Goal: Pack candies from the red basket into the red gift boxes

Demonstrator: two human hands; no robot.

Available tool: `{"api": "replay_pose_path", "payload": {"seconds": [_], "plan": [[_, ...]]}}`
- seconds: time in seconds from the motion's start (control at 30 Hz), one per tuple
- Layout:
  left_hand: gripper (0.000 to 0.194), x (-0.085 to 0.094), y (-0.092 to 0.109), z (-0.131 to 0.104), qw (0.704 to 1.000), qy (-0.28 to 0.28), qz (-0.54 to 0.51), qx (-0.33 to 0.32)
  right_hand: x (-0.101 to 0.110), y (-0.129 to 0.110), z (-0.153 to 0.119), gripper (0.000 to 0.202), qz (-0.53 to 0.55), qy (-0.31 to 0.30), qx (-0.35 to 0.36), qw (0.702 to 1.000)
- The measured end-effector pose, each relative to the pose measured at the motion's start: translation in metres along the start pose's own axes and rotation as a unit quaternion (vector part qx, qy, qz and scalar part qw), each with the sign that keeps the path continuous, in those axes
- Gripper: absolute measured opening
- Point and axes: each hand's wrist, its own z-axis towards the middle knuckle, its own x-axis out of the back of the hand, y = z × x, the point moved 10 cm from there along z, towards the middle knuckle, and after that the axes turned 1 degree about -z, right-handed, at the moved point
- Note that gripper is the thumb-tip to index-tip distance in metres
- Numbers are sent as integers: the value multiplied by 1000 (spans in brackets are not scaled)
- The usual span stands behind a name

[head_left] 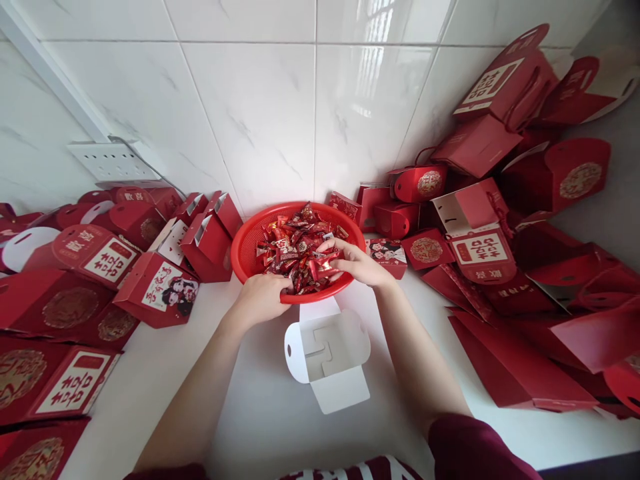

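Note:
Red-wrapped candies [295, 250] fill a red plastic basket [245, 230] against the tiled wall. My left hand [266, 295] reaches over the front left rim, its fingers curled down among the candies; what they hold is hidden. At the basket's right side, my right hand [353, 261] pinches a red-wrapped candy [324, 268] between thumb and fingers. Below the basket, between my forearms, stands an open gift box [330, 350] with its white inside facing up. Its flaps are spread, and interlocking tabs show at the bottom.
Closed red gift boxes [150, 287] crowd the left side of the white table [280, 427]. More red boxes [480, 253] lie piled on the right, some open or tipped over. A white socket panel [117, 161] with a cable is on the wall.

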Motion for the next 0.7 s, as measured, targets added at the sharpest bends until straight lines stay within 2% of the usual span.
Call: {"api": "replay_pose_path", "payload": {"seconds": [0.1,0.2,0.3,0.43,0.53,0.6,0.67,0.7], "plan": [[14,0,-2,1,1000,3,5,3,-32,-17,-13,27,13,-130,-32,991],[12,0,-2,1,1000,6,16,-1,-64,-28,-35,25,-59,-250,-55,965],[10,1,0,1,1000,10,22,-10,-81,-30,-49,20,-152,-292,-43,943],[14,1,0,0,1000,8,22,-13,-88,-21,-56,15,-176,-291,-73,938],[11,2,-1,0,1000,10,23,-5,-81,-23,-54,21,-166,-267,-76,946],[11,2,-1,0,1000,11,22,-3,-64,-30,-46,21,-174,-210,-43,961],[13,1,0,0,1000,10,19,-5,-33,-31,-34,19,-235,-101,-23,967],[14,1,1,0,1000,10,18,-7,-15,-29,-27,19,-280,-38,-26,959]]}}
